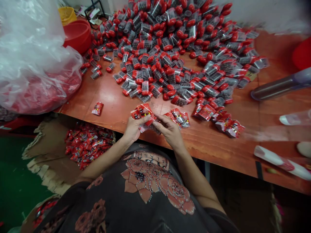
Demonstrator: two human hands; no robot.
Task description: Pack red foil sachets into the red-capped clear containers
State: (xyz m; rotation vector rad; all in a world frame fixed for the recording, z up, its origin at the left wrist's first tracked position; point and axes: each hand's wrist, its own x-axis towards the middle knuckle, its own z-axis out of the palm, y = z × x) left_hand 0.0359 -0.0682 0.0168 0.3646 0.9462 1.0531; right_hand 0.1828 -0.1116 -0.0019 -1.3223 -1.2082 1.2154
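At the table's near edge, my left hand (133,127) is closed round a few small red printed packets (143,110), its thumb across their front. My right hand (172,132) meets them from the right, fingers and thumb pinched at their lower right edge. What lies between those fingertips is partly hidden. Just past the right hand are more red packets (179,116) on the tabletop. A single red packet (97,108) lies to the left. Beyond my hands spreads a large heap of clear tubes with red caps (155,69), dark contents inside.
Crumpled packets (224,121) line the right side of the wooden table (116,110). A clear bag of red pieces (36,74) and a red bowl (77,35) stand left. Below is a cardboard box (51,142) of packets. Long tubes (279,85) lie at right.
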